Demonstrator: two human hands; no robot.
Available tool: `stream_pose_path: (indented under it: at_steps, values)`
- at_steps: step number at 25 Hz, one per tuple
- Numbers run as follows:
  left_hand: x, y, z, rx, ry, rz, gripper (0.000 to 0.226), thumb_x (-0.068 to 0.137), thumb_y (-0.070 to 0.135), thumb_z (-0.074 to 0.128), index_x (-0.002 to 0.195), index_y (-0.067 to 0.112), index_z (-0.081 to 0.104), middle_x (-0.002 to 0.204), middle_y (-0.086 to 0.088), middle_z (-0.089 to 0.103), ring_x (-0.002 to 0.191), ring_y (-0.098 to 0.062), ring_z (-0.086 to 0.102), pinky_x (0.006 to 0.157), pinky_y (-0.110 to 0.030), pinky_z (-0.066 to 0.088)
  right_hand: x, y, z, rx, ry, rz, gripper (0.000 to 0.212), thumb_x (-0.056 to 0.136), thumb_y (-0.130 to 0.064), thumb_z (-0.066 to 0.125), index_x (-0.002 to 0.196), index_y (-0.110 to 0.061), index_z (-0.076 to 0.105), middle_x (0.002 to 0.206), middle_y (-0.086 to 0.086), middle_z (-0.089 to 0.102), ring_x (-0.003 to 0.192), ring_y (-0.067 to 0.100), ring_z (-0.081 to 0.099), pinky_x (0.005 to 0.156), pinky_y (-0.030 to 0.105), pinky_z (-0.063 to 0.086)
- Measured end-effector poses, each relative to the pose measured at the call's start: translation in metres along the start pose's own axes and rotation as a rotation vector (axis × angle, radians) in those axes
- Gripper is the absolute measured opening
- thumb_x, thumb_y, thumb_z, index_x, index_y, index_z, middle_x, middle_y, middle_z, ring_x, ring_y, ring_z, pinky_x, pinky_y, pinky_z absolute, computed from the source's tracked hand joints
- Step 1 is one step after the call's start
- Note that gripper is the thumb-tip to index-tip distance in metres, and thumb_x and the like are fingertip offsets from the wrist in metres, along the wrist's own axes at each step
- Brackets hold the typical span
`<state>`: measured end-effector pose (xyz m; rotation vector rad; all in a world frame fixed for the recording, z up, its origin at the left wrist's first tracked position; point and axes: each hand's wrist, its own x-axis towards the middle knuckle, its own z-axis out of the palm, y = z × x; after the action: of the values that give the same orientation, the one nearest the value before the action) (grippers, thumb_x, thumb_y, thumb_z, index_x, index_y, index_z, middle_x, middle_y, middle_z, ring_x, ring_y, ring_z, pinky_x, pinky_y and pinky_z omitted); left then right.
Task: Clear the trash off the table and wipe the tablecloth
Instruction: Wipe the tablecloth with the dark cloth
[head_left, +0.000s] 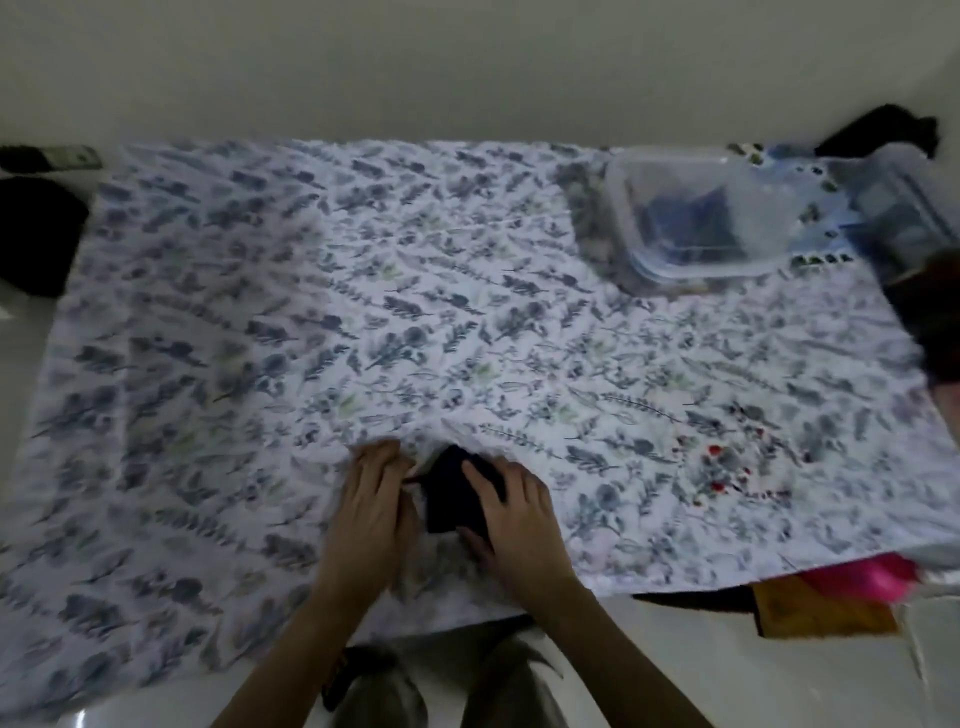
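A small dark cloth (454, 493) lies at the lower middle of the frame, on the leaf-printed tablecloth (363, 312), between both hands. The left hand (371, 499) rests beside its left edge with fingers bent, touching or pinching a corner; blur keeps me from telling which. The right hand (511, 512) lies over the cloth's right side, fingers spread and curled onto it, pressing rather than fully clenched.

The cloth looks soft, light and limp, so it would probably bunch under a push. It is best held flat under the palm, or gathered at its edges into a pad. The tablecloth is thin and loose; it is puckered just above the hands and hangs over the near edge, so it may slide or wrinkle during wiping unless one hand pins it.

A clear plastic box (701, 218) sits at the upper right of the tabletop, and reddish specks (727, 467) mark the print at the right. A plain pale wall fills the top of the frame, pale floor shows below, and something pink (857, 577) pokes out under the right edge.
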<state>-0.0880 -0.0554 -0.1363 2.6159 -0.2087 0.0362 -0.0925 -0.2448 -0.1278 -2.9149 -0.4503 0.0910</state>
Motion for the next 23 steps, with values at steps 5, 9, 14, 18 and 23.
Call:
stream_pose_path:
  at_steps: [5, 9, 14, 18, 23]
  values:
    - [0.049, 0.107, 0.062, -0.061, -0.029, 0.111, 0.032, 0.089, 0.017, 0.04, 0.118, 0.008, 0.053, 0.133, -0.016, 0.051, 0.128, -0.027, 0.039, 0.11, -0.037, 0.028, -0.06, 0.156, -0.029, -0.09, 0.092, 0.053, 0.091, 0.069, -0.049, 0.072, 0.142, -0.019, 0.028, 0.122, 0.013, 0.046, 0.105, 0.03, 0.046, 0.085, 0.042, 0.053]
    - [0.08, 0.171, 0.102, -0.131, -0.037, 0.063, 0.032, 0.089, 0.02, 0.042, 0.115, 0.007, 0.055, 0.132, -0.015, 0.049, 0.126, -0.031, 0.042, 0.106, -0.044, 0.037, -0.114, 0.247, -0.044, -0.253, 0.1, -0.209, 0.069, 0.082, -0.039, 0.054, 0.143, -0.022, 0.026, 0.125, 0.012, 0.054, 0.115, 0.03, 0.049, 0.089, 0.041, 0.052]
    - [0.083, 0.19, 0.115, -0.037, -0.025, 0.018, 0.033, 0.088, 0.018, 0.045, 0.115, 0.002, 0.054, 0.134, -0.018, 0.046, 0.124, -0.036, 0.044, 0.099, -0.048, 0.043, -0.161, 0.345, -0.071, -0.134, 0.074, 0.215, 0.098, 0.076, -0.039, 0.069, 0.149, -0.019, 0.007, 0.129, 0.018, 0.042, 0.112, 0.034, 0.042, 0.088, 0.052, 0.052]
    - [0.068, 0.174, 0.111, 0.033, 0.015, 0.01, 0.041, 0.088, 0.027, 0.042, 0.116, -0.001, 0.053, 0.133, -0.02, 0.046, 0.124, -0.04, 0.045, 0.101, -0.056, 0.041, -0.171, 0.412, -0.093, -0.09, 0.076, 0.47, 0.069, 0.089, -0.045, 0.045, 0.144, -0.007, 0.026, 0.14, 0.025, 0.036, 0.125, 0.043, 0.038, 0.101, 0.058, 0.039]
    - [0.066, 0.158, 0.102, 0.124, -0.031, -0.019, 0.057, 0.088, 0.039, 0.039, 0.124, -0.005, 0.048, 0.138, -0.024, 0.042, 0.129, -0.042, 0.039, 0.105, -0.059, 0.036, -0.109, 0.432, -0.099, 0.005, 0.145, 0.639, 0.072, 0.09, -0.051, 0.039, 0.147, -0.013, 0.017, 0.149, 0.019, 0.026, 0.129, 0.039, 0.032, 0.108, 0.055, 0.031]
